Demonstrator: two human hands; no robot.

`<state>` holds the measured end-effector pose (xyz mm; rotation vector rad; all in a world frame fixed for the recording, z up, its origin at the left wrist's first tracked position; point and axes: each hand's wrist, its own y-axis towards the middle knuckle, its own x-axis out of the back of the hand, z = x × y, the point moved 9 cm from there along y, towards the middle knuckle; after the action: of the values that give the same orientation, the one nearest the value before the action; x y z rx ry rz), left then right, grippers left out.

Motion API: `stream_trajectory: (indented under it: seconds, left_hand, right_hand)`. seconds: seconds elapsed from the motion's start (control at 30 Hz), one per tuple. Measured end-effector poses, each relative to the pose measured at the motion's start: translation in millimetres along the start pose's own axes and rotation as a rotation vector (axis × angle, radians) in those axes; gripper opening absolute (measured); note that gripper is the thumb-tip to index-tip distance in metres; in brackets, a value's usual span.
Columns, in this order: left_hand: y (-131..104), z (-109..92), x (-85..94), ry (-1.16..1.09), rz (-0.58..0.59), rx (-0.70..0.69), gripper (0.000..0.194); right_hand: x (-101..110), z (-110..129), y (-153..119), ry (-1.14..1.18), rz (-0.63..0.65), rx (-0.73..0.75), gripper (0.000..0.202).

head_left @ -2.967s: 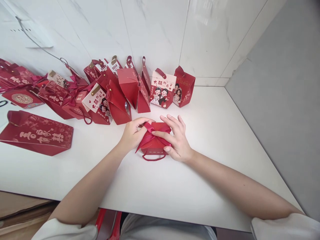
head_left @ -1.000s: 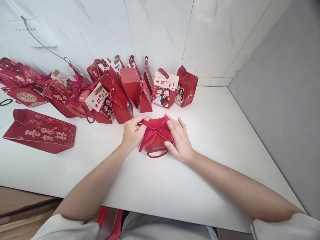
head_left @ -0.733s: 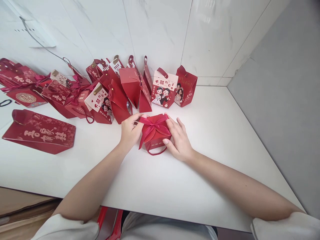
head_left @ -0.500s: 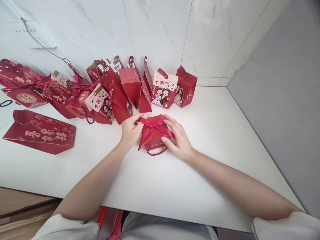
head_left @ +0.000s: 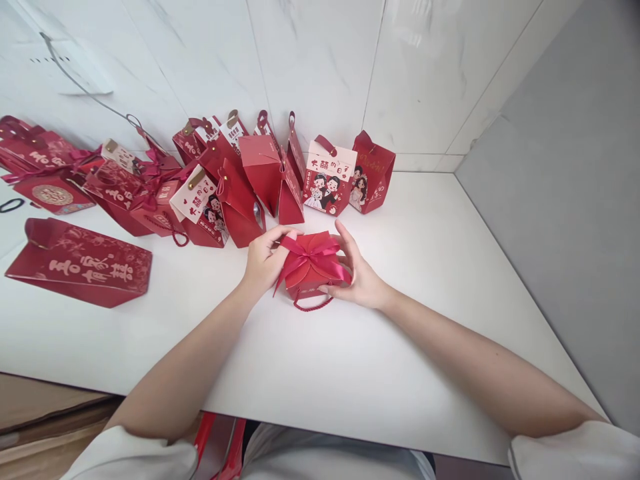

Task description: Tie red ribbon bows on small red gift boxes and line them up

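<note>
A small red gift box (head_left: 314, 272) stands on the white table, tied on top with a magenta ribbon bow (head_left: 310, 253). Its twisted red cord handle (head_left: 313, 307) hangs down at the front. My left hand (head_left: 267, 260) is closed at the box's left back corner, thumb against the ribbon; its other fingertips are partly hidden. Around the right side of the box curves my right hand (head_left: 363, 277), thumb at the front face and the index finger raised off it. The other right fingers are partly hidden behind the box and ribbon.
Several red gift boxes stand along the tiled wall, among them a white-flapped box (head_left: 327, 187) and a dark red box (head_left: 370, 177). A long red box (head_left: 83, 263) lies at the left. A grey panel (head_left: 560, 220) borders the table's right side.
My right hand has shifted its grip: the index finger has lifted from the ribbon and the thumb has slid lower on the front. The left hand and the box have barely moved.
</note>
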<state>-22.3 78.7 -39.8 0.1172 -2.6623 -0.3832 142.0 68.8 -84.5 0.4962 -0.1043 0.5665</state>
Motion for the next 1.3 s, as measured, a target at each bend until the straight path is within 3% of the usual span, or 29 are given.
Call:
stream_trajectory:
  seconds: [0.1,0.2,0.4,0.57,0.7,0.87,1.17,1.3]
  left_hand:
    - [0.4,-2.7,-3.8,-0.112,0.05,-0.017,0.037]
    - [0.6,4.0,-12.0,-0.282,0.141,0.059,0.052]
    - [1.4,12.2,-13.7,-0.397,0.187,0.098,0.057]
    - [-1.2,16.2,-22.8,-0.569,0.279,0.149,0.079]
    - [-4.7,21.2,-30.3,-0.531,0.307,0.179,0.089]
    - [-10.0,25.1,-38.1,-0.426,0.334,0.239,0.091]
    - [-6.0,37.8,-30.6,-0.413,0.148,0.36,0.098]
    - [-1.1,41.8,-16.7,-0.378,-0.018,0.302,0.09]
  right_hand:
    - [6.7,10.6,-2.5,-0.193,-0.093,0.11,0.113]
    - [8.8,17.1,-4.9,-0.306,-0.128,0.19,0.112]
    - [10.3,19.6,-5.1,-0.356,-0.145,0.234,0.109]
    - [15.2,25.1,-7.2,-0.491,-0.241,0.273,0.106]
    - [16.8,30.8,-9.3,-0.564,-0.283,0.324,0.103]
    - [11.3,30.1,-8.2,-0.583,-0.215,0.317,0.1]
    - [12.5,21.0,-4.5,-0.508,-0.181,0.249,0.094]
    - [18.8,19.0,-4.1,-0.459,-0.239,0.186,0.095]
